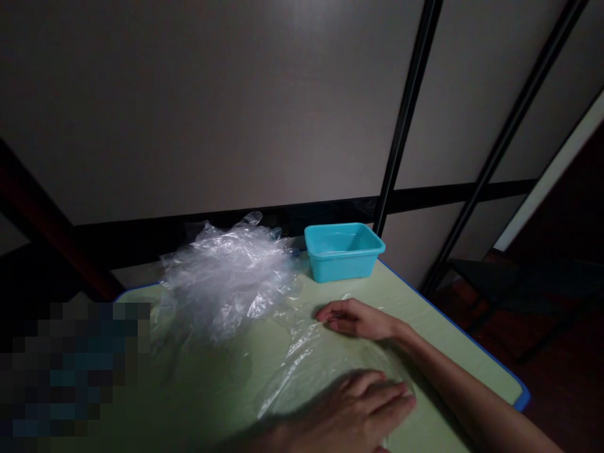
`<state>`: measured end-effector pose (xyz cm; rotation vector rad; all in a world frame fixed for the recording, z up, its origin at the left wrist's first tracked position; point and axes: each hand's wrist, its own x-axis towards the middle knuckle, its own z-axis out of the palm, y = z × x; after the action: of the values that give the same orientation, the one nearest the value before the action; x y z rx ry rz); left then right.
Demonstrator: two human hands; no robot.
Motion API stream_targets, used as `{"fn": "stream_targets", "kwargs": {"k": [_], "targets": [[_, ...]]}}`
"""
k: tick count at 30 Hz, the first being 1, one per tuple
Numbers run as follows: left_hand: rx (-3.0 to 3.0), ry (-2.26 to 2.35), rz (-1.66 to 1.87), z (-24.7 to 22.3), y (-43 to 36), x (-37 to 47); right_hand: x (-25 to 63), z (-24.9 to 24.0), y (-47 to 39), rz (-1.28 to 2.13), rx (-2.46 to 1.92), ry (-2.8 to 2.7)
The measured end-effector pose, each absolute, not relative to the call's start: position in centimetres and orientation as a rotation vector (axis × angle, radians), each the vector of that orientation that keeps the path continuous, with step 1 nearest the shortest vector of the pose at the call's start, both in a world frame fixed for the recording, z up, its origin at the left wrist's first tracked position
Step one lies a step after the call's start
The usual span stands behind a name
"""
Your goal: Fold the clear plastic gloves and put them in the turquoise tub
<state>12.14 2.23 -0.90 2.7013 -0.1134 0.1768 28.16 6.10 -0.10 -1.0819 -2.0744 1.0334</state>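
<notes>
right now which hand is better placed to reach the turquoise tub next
Probably the right hand: it is nearer the turquoise tub, while the left hand is lower in view, over the clear plastic.

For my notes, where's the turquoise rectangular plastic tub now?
In the head view, the tub stands right of centre on the green table, beside the crumpled clear plastic heap.

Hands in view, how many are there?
2: the left hand, nearest the camera, over the flat clear plastic, and the right hand, farther off, in front of the turquoise tub. The pixelated patch could hide others.
</notes>
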Motion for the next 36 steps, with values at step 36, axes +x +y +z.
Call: {"fn": "stream_targets", "kwargs": {"k": [36], "targets": [[2.891,0.606,0.235,-0.7,8.0,12.4,31.0,-1.6,4.2,0.366,-1.523,-2.284]]}}
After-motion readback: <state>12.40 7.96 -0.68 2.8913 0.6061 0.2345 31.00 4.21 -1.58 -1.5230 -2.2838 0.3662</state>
